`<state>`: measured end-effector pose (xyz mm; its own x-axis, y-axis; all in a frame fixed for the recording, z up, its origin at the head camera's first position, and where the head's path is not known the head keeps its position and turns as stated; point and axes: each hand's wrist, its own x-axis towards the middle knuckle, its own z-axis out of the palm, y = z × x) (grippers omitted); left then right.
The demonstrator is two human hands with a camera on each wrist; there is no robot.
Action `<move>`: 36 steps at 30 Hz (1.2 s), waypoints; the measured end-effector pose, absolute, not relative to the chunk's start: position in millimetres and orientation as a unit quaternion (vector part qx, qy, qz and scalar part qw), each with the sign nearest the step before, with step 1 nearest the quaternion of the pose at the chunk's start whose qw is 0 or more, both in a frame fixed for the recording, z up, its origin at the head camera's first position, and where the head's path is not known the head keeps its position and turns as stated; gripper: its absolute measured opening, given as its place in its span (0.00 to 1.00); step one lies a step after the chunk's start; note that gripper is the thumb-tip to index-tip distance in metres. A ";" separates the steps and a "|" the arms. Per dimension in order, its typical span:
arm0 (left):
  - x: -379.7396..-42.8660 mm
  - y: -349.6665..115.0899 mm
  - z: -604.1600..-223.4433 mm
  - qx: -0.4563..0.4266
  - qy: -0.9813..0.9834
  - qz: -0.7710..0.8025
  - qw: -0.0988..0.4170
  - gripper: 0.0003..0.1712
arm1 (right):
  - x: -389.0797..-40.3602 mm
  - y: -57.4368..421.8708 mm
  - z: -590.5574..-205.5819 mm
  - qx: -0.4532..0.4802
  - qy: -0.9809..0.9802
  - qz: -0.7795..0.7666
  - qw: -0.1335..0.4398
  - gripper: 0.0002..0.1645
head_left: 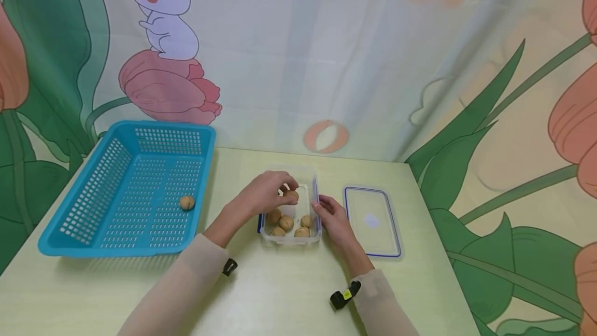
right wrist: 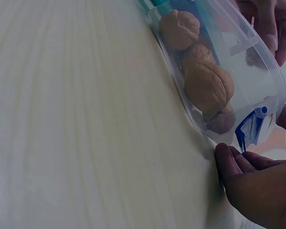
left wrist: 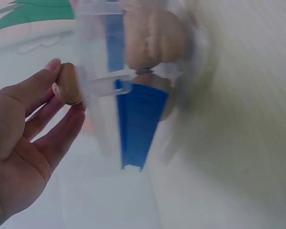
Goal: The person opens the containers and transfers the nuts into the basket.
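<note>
My left hand (head_left: 269, 192) pinches a walnut (head_left: 291, 197) between thumb and fingertips, over the clear plastic food container (head_left: 284, 239). In the left wrist view that walnut (left wrist: 66, 84) shows just past the container's wall, beside a blue latch (left wrist: 139, 121). Several walnuts (head_left: 286, 222) lie inside, mostly toward the near end. My right hand (head_left: 335, 220) holds the container's right side, thumb at the rim and fingers along the outer wall. The right wrist view shows its fingertips low by another blue latch (right wrist: 251, 128), close to the tabletop.
A blue plastic basket (head_left: 126, 252) stands on the left, with one walnut (head_left: 187, 203) near its right wall. Right of the container, a clear lid (head_left: 371, 221) with a blue seal lies flat on the pale table (head_left: 280, 294). A printed curtain (head_left: 280, 66) hangs behind the table.
</note>
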<state>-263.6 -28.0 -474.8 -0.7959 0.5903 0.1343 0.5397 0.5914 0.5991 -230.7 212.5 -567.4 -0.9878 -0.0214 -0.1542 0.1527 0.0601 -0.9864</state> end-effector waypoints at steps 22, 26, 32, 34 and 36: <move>-229.0 -104.1 -429.2 0.290 0.855 0.427 -0.053 0.20 | -230.2 213.4 -569.8 0.039 0.717 -0.693 0.062 0.34; -225.5 -123.0 -430.1 0.252 0.862 0.434 -0.068 0.21 | -229.5 213.5 -569.5 0.043 0.716 -0.694 0.063 0.33; -219.2 -149.3 -436.6 0.194 0.868 0.447 -0.092 0.22 | -230.0 213.7 -568.7 0.047 0.713 -0.697 0.069 0.33; -216.1 -157.1 -437.2 0.181 0.872 0.444 -0.103 0.22 | -230.5 213.6 -568.3 0.048 0.714 -0.696 0.068 0.33; -214.2 -165.1 -438.2 0.168 0.875 0.440 -0.117 0.22 | -231.1 213.8 -568.4 0.047 0.715 -0.694 0.067 0.34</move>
<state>-214.2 -165.1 -438.2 -0.9167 0.1905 0.3513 0.3956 0.5573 0.7300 -231.1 213.8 -568.4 -0.9865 -0.0254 -0.1617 0.1609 0.0328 -0.9864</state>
